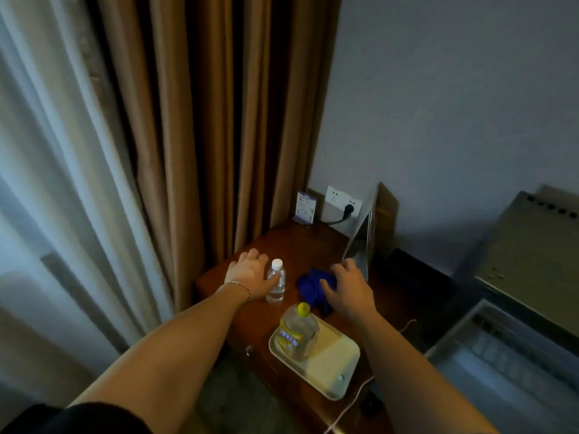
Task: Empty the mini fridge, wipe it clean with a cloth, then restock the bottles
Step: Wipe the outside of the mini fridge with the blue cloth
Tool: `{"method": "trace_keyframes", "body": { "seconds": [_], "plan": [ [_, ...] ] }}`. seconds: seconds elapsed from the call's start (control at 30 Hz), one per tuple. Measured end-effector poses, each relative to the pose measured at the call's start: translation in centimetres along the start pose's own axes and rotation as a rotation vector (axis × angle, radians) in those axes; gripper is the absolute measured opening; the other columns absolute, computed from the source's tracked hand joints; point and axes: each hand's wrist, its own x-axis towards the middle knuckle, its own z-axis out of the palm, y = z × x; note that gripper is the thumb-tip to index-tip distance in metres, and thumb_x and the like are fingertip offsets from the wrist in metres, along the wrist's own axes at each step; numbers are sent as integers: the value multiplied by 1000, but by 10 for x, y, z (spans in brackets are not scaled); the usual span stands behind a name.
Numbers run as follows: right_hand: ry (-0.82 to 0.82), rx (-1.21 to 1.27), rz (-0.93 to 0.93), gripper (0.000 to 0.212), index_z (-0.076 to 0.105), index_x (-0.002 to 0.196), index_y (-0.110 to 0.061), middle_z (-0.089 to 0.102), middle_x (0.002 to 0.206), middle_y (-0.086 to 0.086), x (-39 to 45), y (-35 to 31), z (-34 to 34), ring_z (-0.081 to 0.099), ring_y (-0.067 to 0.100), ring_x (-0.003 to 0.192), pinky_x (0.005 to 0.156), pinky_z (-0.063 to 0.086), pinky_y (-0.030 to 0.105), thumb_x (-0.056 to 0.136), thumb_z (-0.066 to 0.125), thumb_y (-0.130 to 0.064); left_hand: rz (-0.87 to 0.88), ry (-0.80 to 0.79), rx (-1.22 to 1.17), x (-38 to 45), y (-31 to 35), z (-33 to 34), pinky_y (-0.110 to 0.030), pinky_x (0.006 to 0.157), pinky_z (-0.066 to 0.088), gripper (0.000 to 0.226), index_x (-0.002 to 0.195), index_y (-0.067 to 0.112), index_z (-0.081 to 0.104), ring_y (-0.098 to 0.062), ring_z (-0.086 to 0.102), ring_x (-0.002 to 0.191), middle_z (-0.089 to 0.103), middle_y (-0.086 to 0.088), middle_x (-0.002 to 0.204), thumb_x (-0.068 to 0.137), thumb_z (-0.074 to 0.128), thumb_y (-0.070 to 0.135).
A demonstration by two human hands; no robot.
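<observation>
One small clear plastic water bottle [276,281] with a white cap stands upright on the dark reddish wooden worktop [316,242], near its left edge. The left hand [250,272] is beside it, thumb touching the bottle's side while the other fingers lie spread and relaxed behind it, so this grip is released rather than closed round the bottle. Just right of the bottle lies a crumpled blue cloth [310,285]; the right hand [347,289] rests over it with fingers curled into the fabric, grasping it. Nearer the camera, a cream rectangular tray [332,368] with rounded corners sits at the worktop's front edge, carrying a clear bottle of yellowish liquid [297,335] with a yellow cap and a blue-and-yellow label too blurred to read. Bare wood shows between the bottle and the back wall. There, a small printed card [305,208] stands by a white wall socket [343,203] with a black plug; its writing is illegible. To the right, lower down, the mini fridge [526,267] stands with its door [507,364] swung open. Brown curtains [200,120] hang just behind the worktop's left edge.
</observation>
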Motion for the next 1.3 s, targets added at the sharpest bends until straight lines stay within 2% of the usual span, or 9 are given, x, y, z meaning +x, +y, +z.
{"method": "trace_keyframes", "body": {
  "seconds": [0.1, 0.27, 0.4, 0.53, 0.67, 0.77, 0.9, 1.03, 1.3],
  "plan": [
    [-23, 0, 9, 45, 53, 130, -18, 41, 129, 2, 40, 9, 17, 49, 22, 117, 86, 51, 36, 97, 53, -48, 0, -17, 21, 52, 0, 3, -43, 105, 39, 62, 140, 23, 46, -23, 39, 131, 42, -3, 141, 93, 45, 63],
    [-164, -63, 28, 49, 50, 133, -18, 39, 134, 6, 100, 23, 47, 45, 28, 123, 96, 48, 43, 97, 48, -51, 56, -70, 82, 129, 12, 20, -43, 104, 41, 64, 144, 23, 41, -24, 36, 134, 39, -4, 144, 94, 43, 63],
    [-223, -83, 22, 52, 45, 139, -19, 33, 145, 8, 138, 37, 69, 37, 31, 133, 105, 42, 47, 98, 49, -50, 34, -74, 37, 185, 29, 34, -42, 103, 43, 65, 145, 24, 42, -24, 35, 135, 38, -4, 146, 94, 43, 64],
    [-315, -97, 81, 61, 34, 148, -22, 21, 156, 8, 159, 52, 94, 23, 33, 144, 112, 32, 51, 98, 46, -54, 68, -114, 36, 220, 42, 51, -45, 107, 41, 65, 147, 24, 40, -25, 34, 137, 36, -5, 149, 94, 45, 62],
    [-406, -77, 132, 72, 21, 155, -27, 7, 164, 5, 167, 62, 131, 5, 35, 150, 116, 20, 63, 96, 44, -62, 151, -189, 154, 246, 37, 71, -45, 110, 37, 68, 149, 23, 36, -26, 32, 139, 34, -5, 151, 94, 42, 63],
    [-471, -65, 174, 81, 8, 156, -39, -11, 165, 1, 170, 63, 158, -9, 38, 150, 111, 11, 74, 91, 40, -73, 200, -229, 189, 261, 30, 85, -45, 112, 35, 69, 150, 22, 35, -27, 30, 140, 32, -6, 153, 95, 40, 63],
    [-552, -9, 296, 94, -7, 153, -50, -26, 162, -2, 171, 64, 183, -17, 42, 148, 104, 7, 82, 79, 37, -88, 210, -289, 177, 270, 16, 107, -46, 111, 35, 69, 149, 21, 36, -27, 30, 139, 32, -7, 153, 95, 41, 63],
    [-549, 30, 389, 100, -10, 150, -54, -24, 163, 0, 171, 66, 200, -15, 45, 148, 103, 8, 83, 72, 38, -94, 188, -318, 180, 275, 3, 121, -46, 112, 33, 68, 149, 22, 37, -27, 29, 140, 31, -5, 153, 95, 41, 63],
    [-418, -90, 362, 86, 17, 151, -43, 7, 162, 9, 171, 71, 225, 12, 48, 143, 103, 19, 77, 79, 30, -89, 172, -350, 181, 284, -16, 147, -44, 108, 38, 65, 145, 23, 41, -25, 37, 133, 39, -3, 145, 95, 41, 63]
  ]
}}
